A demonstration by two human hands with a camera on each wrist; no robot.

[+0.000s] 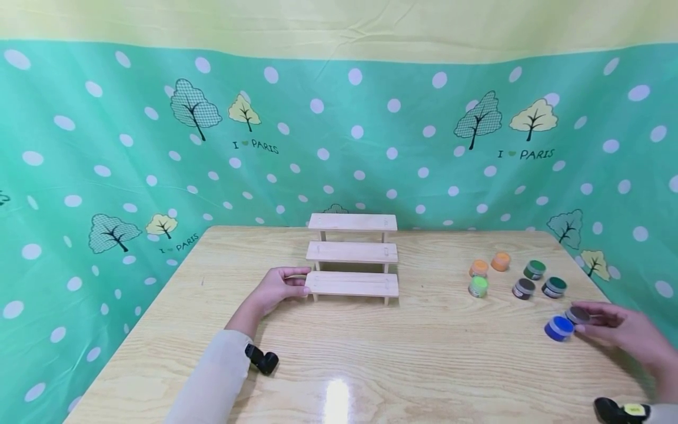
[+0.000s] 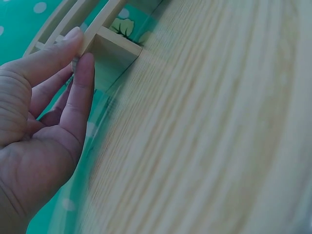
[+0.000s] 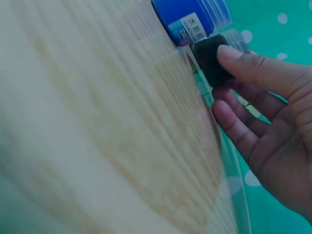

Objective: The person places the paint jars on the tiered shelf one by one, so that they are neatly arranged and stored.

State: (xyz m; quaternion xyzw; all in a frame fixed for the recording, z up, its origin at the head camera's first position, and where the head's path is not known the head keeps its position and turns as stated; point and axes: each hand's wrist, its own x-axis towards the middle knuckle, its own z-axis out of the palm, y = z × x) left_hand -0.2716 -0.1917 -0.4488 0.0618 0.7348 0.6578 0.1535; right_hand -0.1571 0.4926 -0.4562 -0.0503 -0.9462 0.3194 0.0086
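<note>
A small wooden three-step rack [image 1: 352,284] stands at the middle of the table. At the left end of its lowest step, my left hand [image 1: 279,288] pinches the board's edge between thumb and fingers; the left wrist view shows this wooden edge [image 2: 100,27] up close. Over at the right, my right hand [image 1: 617,327] holds a small dark paint jar [image 1: 577,315] between thumb and fingers. A blue paint jar [image 1: 558,328] stands right beside that one. In the right wrist view the dark jar's side [image 3: 209,56] shows under the thumb, with the blue jar [image 3: 187,19] above.
Behind these, more small jars stand on the right of the table: two orange [image 1: 500,261], a light green [image 1: 478,287], a dark brown [image 1: 524,288] and two dark green [image 1: 554,287]. A dotted green curtain [image 1: 355,129] hangs behind the wooden table [image 1: 424,365].
</note>
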